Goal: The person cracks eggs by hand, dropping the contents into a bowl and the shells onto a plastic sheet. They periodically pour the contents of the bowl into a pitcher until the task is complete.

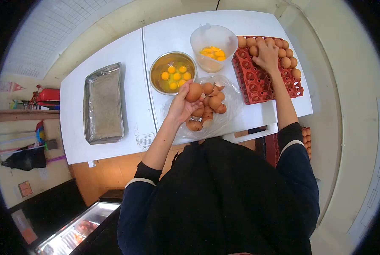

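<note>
My left hand (182, 104) holds a brown egg (194, 92) in its fingers, just beyond the rim of a steel bowl (154, 83) with several yolks (177, 76) in it. Below that hand, cracked brown eggshells (207, 104) are heaped on a clear plastic bag (234, 106). Over the far part of a red egg tray (251, 87), my right hand (266, 56) has its thumb and fingers around an egg (253, 50); its grip is partly hidden. Whole brown eggs (285, 62) fill the tray's back and right cells.
A translucent plastic jug (202, 38) with yolks stands behind the bowl. An empty rectangular metal pan (105, 104) lies on the left of the white table (134, 102). More eggs (306, 140) sit low beyond the table's right front edge.
</note>
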Available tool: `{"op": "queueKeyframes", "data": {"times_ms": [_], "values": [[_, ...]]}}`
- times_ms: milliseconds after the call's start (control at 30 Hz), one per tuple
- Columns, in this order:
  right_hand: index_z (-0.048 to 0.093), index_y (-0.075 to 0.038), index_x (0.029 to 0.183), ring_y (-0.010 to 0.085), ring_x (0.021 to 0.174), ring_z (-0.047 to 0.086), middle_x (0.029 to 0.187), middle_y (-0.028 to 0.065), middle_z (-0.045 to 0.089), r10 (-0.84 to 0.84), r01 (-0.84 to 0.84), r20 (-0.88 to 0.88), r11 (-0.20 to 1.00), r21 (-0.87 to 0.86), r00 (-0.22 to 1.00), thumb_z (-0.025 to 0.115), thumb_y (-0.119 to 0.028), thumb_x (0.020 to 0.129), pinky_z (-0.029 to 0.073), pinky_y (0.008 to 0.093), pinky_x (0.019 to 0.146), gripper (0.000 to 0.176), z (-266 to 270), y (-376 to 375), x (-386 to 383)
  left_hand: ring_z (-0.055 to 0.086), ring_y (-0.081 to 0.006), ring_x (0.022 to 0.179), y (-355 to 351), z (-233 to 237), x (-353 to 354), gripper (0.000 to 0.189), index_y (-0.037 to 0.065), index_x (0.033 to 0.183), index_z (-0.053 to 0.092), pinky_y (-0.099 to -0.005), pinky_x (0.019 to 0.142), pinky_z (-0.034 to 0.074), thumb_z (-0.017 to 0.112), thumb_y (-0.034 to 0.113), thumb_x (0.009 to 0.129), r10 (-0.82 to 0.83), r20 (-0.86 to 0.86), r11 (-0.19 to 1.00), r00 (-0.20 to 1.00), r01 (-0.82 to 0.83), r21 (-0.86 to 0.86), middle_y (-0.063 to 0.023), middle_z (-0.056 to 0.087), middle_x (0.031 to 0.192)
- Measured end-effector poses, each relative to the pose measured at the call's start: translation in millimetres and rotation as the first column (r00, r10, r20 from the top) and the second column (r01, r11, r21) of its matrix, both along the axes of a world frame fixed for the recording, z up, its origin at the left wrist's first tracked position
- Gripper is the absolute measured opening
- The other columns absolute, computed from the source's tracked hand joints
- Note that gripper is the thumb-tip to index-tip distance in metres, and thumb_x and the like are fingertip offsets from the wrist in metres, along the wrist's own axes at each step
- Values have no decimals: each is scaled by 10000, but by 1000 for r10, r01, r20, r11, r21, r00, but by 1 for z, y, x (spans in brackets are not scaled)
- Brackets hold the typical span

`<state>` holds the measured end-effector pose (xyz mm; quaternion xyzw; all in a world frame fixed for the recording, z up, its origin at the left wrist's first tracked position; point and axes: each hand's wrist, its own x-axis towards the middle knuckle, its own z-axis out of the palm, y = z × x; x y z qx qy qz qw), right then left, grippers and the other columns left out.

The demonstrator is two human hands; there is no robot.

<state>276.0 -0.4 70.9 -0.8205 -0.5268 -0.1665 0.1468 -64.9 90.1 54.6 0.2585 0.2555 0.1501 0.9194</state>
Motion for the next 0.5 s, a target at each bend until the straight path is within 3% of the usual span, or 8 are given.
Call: {"op": "queueKeyframes", "data": {"times_ms": [67, 100, 133, 167, 233, 300, 367, 500], "values": [[520, -114, 976, 212, 922, 486, 944, 68, 545, -45, 48, -48, 996, 71, 998, 695, -182, 576, 362, 388, 818, 442, 17, 0, -15, 563, -237, 884, 2, 6, 0, 453, 93, 1225, 356, -312, 713, 503, 387, 405, 898, 11, 58, 1000, 998, -11, 6, -146, 516, 1060], [515, -96, 968, 192, 910, 493, 944, 73, 542, 104, 37, -347, 926, 377, 932, 700, -157, 579, 385, 358, 798, 435, 22, 1, -22, 557, -239, 884, 3, 13, 0, 461, 106, 1227, 346, -318, 724, 487, 371, 427, 897, 30, 44, 999, 999, -28, -32, -140, 505, 1065], [511, -79, 961, 172, 899, 500, 943, 78, 539, 325, 128, -556, 770, 625, 765, 704, -132, 582, 408, 329, 777, 429, 29, 1, -34, 551, -242, 885, 3, 17, -1, 469, 119, 1230, 336, -324, 734, 471, 354, 449, 897, 49, 25, 996, 998, -47, -73, -134, 495, 1071], [511, -79, 961, 172, 899, 500, 943, 78, 539, 331, 123, -561, 773, 623, 759, 704, -132, 582, 408, 329, 777, 429, 35, 2, -51, 551, -242, 885, 3, 17, -2, 469, 119, 1230, 336, -324, 734, 471, 354, 449, 897, 59, 20, 995, 998, -58, -76, -134, 495, 1071], [498, -40, 953, 161, 855, 513, 938, 81, 533, 537, 83, -472, 595, 799, 699, 717, -97, 587, 436, 299, 735, 430, 52, 10, -104, 540, -261, 909, 8, 17, -1, 490, 120, 1237, 333, -342, 776, 459, 318, 474, 898, 37, 59, 994, 998, -31, -101, -136, 476, 1103], [489, -19, 957, 190, 838, 526, 924, 86, 535, 639, 28, -402, 512, 859, 655, 727, -90, 584, 440, 317, 745, 448, 26, 25, -151, 540, -257, 910, 11, 16, 1, 498, 119, 1238, 333, -346, 790, 453, 305, 482, 898, 45, 58, 993, 997, -39, -110, -130, 482, 1094], [486, -23, 962, 195, 830, 535, 909, 82, 538, 657, -230, -392, 655, 719, 644, 730, -103, 601, 442, 322, 751, 442, 19, 30, -197, 541, -253, 912, 11, 21, 5, 506, 118, 1239, 332, -349, 804, 448, 292, 490, 898, 55, 65, 992, 996, -47, -118, -123, 489, 1085], [484, -16, 966, 180, 841, 545, 914, 84, 542, 593, -235, -533, 771, 591, 604, 727, -104, 624, 454, 303, 737, 429, 1, 54, -210, 539, -234, 920, 24, 26, -1, 521, 112, 1224, 343, -345, 802, 445, 297, 508, 889, 57, 79, 996, 995, -52, -66, -98, 505, 1050]]}}
